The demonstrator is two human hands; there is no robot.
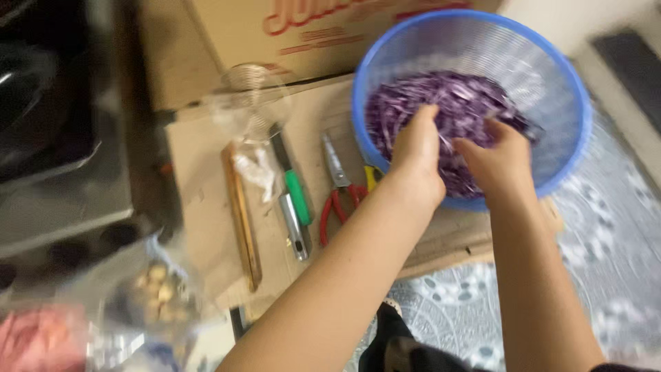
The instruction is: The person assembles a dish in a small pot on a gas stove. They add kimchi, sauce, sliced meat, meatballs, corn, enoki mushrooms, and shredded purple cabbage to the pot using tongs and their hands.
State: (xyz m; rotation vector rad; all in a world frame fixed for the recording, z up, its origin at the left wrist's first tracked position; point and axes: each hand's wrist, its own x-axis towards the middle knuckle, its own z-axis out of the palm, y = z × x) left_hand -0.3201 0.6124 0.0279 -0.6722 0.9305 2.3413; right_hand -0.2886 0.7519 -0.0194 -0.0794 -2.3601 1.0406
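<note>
Purple: shredded cabbage (454, 103) heaped in the blue basket (571, 103), which sits on flattened cardboard (206, 179).
Left hand (416, 155): reaches over the basket's near rim, fingers curled down into the cabbage; grip hidden, cannot tell.
Right hand (502, 162): just beside it, fingers bent into the shreds; blurred, cannot tell.
Box (275, 41): brown carton with red print, behind the basket's left side.
Bags: clear plastic bag (251, 131) left of the basket; another bag (155, 293) of pale lumps nearer the camera.
Tools: red-handled pliers (337, 189) and green-handled knife (292, 182) left of the basket.
</note>
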